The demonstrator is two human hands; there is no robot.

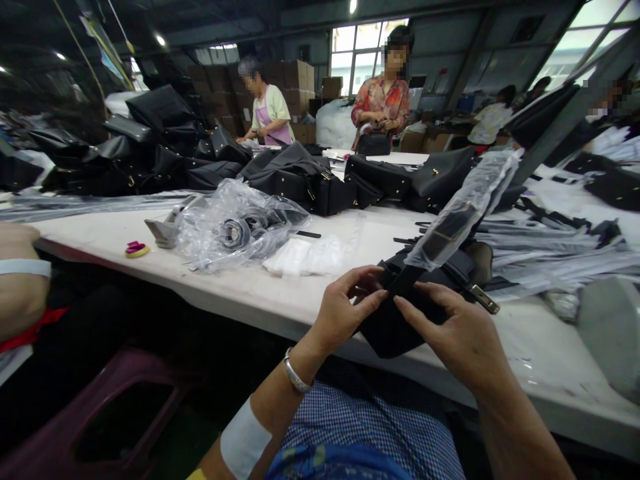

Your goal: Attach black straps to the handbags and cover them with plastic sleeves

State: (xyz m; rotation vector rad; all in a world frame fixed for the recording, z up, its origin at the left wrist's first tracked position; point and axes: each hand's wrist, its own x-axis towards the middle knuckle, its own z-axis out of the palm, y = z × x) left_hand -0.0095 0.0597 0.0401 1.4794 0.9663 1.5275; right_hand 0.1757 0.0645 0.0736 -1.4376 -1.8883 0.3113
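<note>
A black bag (393, 333) lies at the table's front edge, under both of my hands. Above it runs a black strap (406, 279), its upper length wrapped in a clear plastic sleeve (463, 210) that slants up to the right. My left hand (347, 303) pinches the strap's lower end from the left, thumb and fingers closed. From the right, my right hand (463, 333) grips the strap close to the bag, its thumb near my left thumb. A gold metal buckle (485, 300) sticks out beside my right hand. The strap's very end is hidden between my fingers.
Clear plastic holding rolled straps (235, 230) lies left on the white table (200, 283), near a tape roll (137, 249). Black bags (295, 177) line the back. Wrapped straps (550, 250) spread at right. A person's arm (20, 283) is at far left; other people work beyond.
</note>
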